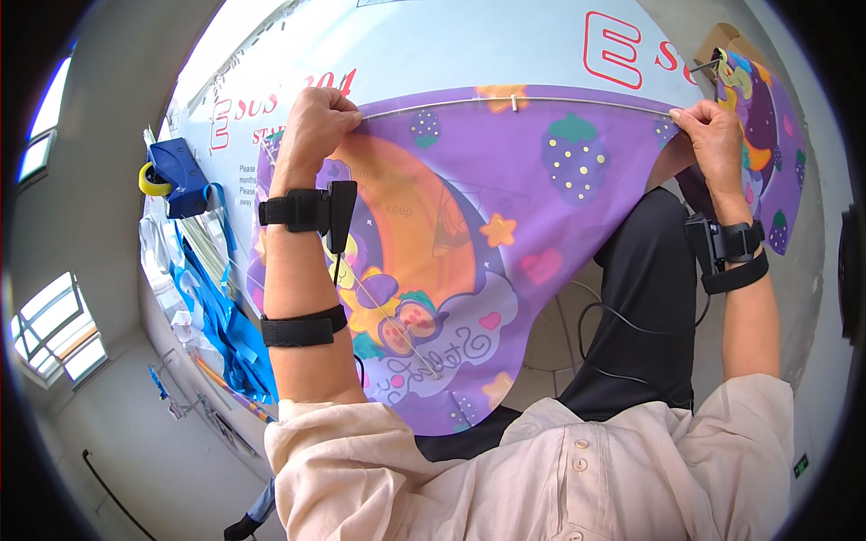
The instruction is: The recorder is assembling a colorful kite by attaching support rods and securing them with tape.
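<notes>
A purple printed kite (541,230) hangs slack over the front of the work table, its lower part draped above my lap. It carries strawberries, stars and an orange crescent, with mirrored lettering low down. A thin pale rod (595,103) runs along its upper edge, bearing a small white fitting (514,104) near the middle. My left hand (317,122) is closed in a pinch on that edge, toward the left. At the edge's right end, the thumb and fingers of my right hand (713,135) pinch the kite. Another thin rod (406,338) lies slanting across the lower print.
Pale sheeting with red print covers the table (487,50). On the left are a blue tape dispenser (179,171) with yellow tape and a heap of blue strips (212,302). A second purple printed piece (780,171) hangs at right, beside a cardboard box (731,41).
</notes>
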{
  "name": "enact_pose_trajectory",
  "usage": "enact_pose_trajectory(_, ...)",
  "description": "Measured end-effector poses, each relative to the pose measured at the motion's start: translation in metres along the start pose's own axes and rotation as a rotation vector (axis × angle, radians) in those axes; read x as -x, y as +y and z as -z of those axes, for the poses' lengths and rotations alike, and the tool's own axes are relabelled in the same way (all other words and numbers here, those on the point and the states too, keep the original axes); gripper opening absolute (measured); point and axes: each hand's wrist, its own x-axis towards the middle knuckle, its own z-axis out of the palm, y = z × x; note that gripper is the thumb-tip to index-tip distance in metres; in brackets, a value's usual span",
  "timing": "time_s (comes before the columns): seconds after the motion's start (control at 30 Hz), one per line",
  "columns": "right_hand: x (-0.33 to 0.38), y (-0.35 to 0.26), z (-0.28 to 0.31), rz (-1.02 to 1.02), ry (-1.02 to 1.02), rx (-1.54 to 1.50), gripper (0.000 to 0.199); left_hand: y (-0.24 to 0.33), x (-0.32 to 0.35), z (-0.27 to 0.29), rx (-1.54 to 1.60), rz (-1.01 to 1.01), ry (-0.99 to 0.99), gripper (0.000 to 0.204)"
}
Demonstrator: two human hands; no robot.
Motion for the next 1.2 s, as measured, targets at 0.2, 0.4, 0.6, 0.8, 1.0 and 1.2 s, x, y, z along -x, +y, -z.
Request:
enact_pose_trajectory(0.2, -0.0004, -0.0012, 0.0006, 0.017, 0.003, -0.003, 0.022, 0.0029, -0.0026, -0.0028, -0.111, 0.012, 0.035, 0.012)
enact_pose_trajectory(0.4, 0.0006, -0.0038, 0.0021, 0.007, -0.002, 0.017, 0.023, 0.0037, -0.0037, -0.0044, -0.147, 0.015, 0.050, 0.013)
enact_pose_trajectory(0.6, 0.0001, -0.0043, 0.0020, -0.012, 0.000, 0.024, 0.023, 0.0055, -0.0059, -0.0051, -0.196, 0.052, 0.047, 0.015)
enact_pose_trajectory(0.8, 0.0008, -0.0051, 0.0032, 0.015, -0.007, 0.040, 0.023, 0.0055, -0.0056, -0.0058, -0.157, 0.062, 0.062, 0.015)
enact_pose_trajectory(1.0, 0.0003, -0.0051, 0.0029, -0.010, 0.000, 0.029, 0.023, 0.0039, -0.0079, -0.0052, -0.179, 0.020, 0.073, 0.016)
enact_pose_trajectory(1.2, 0.0003, -0.0033, 0.0024, -0.023, -0.013, 0.018, 0.022, 0.0009, -0.0095, -0.0072, -0.137, 0.049, 0.075, 0.016)
